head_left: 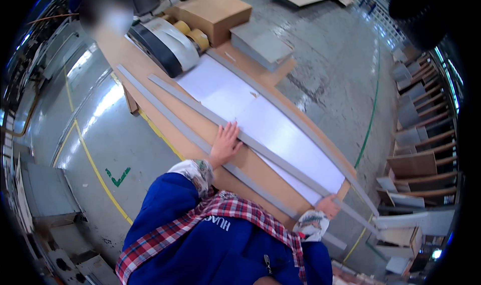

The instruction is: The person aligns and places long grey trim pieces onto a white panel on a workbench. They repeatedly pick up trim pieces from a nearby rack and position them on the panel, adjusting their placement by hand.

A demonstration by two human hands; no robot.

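My left hand [226, 145] lies with its fingers stretched out, fingertips on a long grey strip [280, 162] that runs diagonally along the near edge of a glossy white sheet [240, 99]. My right hand [327, 206] is at the lower right end of the sheet, its fingers bent round the same grey strip. A second grey strip [165, 107] lies nearer to me, passing under my left forearm. Along the sheet's far edge runs a third grey strip [300, 126]. All of them rest on a long brown board [193, 123], and their right ends stick out past it.
A white and black machine with yellow rollers [170, 42] stands at the board's far end, beside a cardboard box [213, 9] and a grey stack [263, 44]. Another person [107, 14] is at the far left. Racks with panels [418, 155] line the right.
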